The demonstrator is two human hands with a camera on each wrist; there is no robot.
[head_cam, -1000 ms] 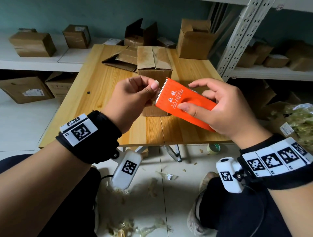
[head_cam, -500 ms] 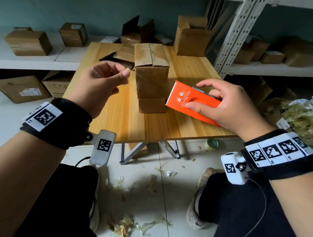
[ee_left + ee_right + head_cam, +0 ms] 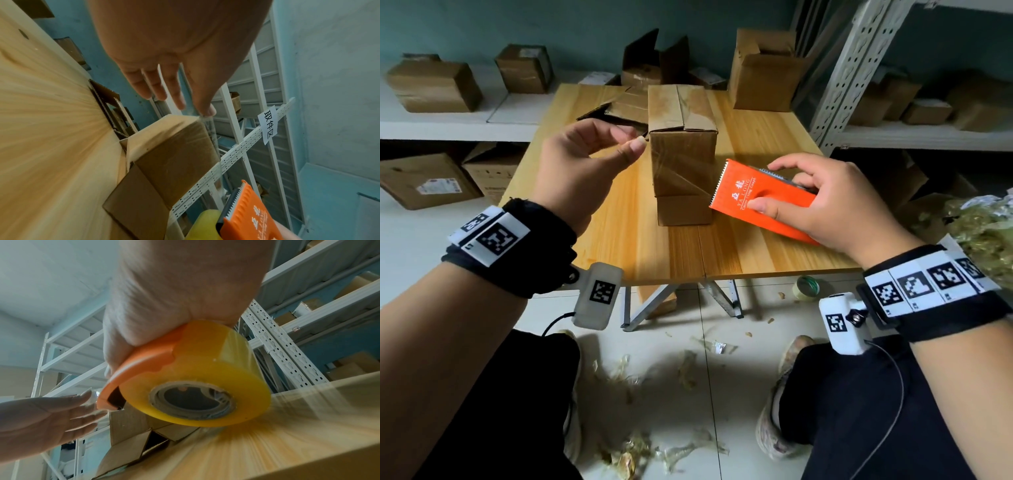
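My right hand grips an orange tape dispenser with a serrated blade, thumb on its top face. It holds a yellowish roll of clear tape, just above the wooden table and right of a tall cardboard box. That box stands upright mid-table on a lower cardboard piece. My left hand hovers left of the box top, thumb and forefinger pinched on the tape end. In the left wrist view a clear tape strip runs from my thumb down past the box to the dispenser.
Flattened cardboard and an open box lie at the table's far end. White shelves with boxes run on the left, a metal rack upright on the right. Tape scraps and a tape roll litter the floor.
My left hand left the dispenser's blade and moved left, drawing the tape end out. My right hand lowered the dispenser toward the table beside the box.
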